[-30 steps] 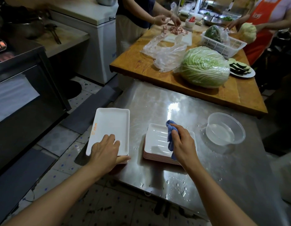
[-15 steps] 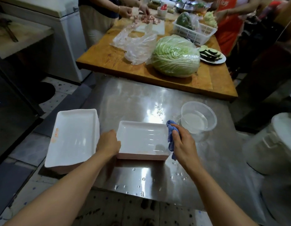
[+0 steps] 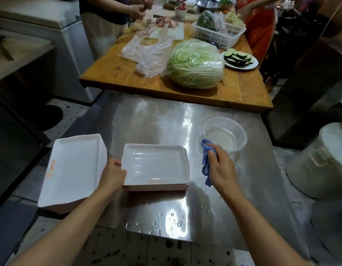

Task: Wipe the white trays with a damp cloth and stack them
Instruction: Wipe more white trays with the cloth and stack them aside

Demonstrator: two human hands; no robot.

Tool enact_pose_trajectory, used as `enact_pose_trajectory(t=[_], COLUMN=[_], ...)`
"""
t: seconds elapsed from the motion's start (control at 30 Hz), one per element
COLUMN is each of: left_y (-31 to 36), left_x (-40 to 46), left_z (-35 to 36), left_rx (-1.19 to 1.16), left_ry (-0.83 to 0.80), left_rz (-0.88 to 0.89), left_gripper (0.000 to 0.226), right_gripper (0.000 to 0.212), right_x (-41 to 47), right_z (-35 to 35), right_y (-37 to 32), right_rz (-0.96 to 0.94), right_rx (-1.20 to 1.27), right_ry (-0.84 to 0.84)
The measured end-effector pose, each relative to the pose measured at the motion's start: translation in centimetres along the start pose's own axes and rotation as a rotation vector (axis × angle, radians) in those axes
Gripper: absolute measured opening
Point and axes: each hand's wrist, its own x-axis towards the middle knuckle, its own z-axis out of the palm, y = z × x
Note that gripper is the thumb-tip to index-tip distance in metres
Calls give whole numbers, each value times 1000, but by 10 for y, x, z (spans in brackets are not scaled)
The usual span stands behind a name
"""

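Observation:
Two stacks of white trays sit on the steel table (image 3: 233,198). The left stack (image 3: 74,167) hangs over the table's left edge. The middle stack (image 3: 156,166) lies in front of me, its top tray wet and glossy. My left hand (image 3: 113,174) grips the left rim of that top tray, thumb on the rim. My right hand (image 3: 221,167) holds a crumpled blue cloth (image 3: 205,160) just right of the middle stack, off the trays, beside a clear bowl of water (image 3: 224,136).
A wooden board (image 3: 243,93) beyond the steel table carries a cabbage (image 3: 195,63), plastic bags, a white basket and a plate of sliced eggplant. Two people work at its far end. A white lidded bucket (image 3: 323,160) stands at the right. Water drops dot the table's front.
My left hand left the left stack and took hold of the middle stack's top tray. My right hand with the cloth moved off that tray to its right, near the water bowl.

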Motion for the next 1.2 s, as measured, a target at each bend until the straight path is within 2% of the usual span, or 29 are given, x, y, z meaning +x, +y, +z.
enact_pose_trajectory(t=[0.2,0.33,0.53,0.73,1.0,1.2], left_y=[52,107,171,207,219,214], left_x=[-5,-9,-17,-29,-42,-42], left_z=[11,38,83,114,133,130], left_rx=[-81,-282,-105,6,62,33], left_ry=[16,-45,-6,59,48,49], left_rz=[78,158,399,567,625,592], left_gripper=[29,34,44,35,34,35], right_gripper=[30,24,25,27,28,29], right_x=[8,16,23,24,26,25], right_z=[-22,-40,-69,-90,-103,-100], right_y=[0,5,13,21,31,34], right_rz=[-33,-16,53,87,133,131], right_rx=[-10,-50,-25,12,-7,-28], right_ry=[81,129,161,191,210,210])
